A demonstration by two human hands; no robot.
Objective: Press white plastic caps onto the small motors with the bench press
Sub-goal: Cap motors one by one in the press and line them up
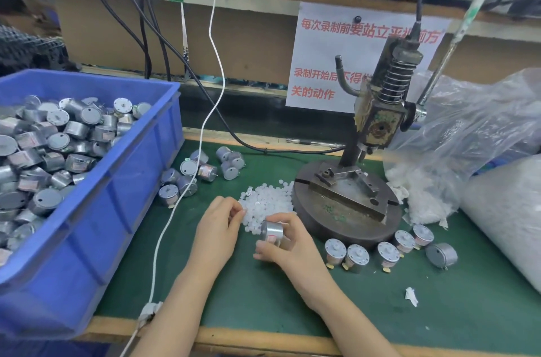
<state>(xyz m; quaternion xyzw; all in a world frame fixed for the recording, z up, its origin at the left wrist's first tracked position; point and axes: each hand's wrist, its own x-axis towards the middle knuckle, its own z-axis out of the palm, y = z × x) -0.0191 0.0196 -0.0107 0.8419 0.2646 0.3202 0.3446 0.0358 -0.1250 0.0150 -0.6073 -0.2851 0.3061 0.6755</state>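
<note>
My right hand [288,245] grips a small silver motor [271,230] just in front of a heap of white plastic caps [268,198] on the green mat. My left hand [218,228] is at the heap's near left edge, its fingertips curled and pinching at a cap there. The bench press [377,111] stands behind and to the right on its round iron base [345,207], with nothing on its fixture block. A row of several motors [386,251] lies in front of the base.
A blue bin [123,181] full of motors fills the left. Loose motors [202,172] lie between the bin and the caps. A clear bag of caps [456,152] and a grey bag sit at the right. A white cable [181,201] crosses the mat.
</note>
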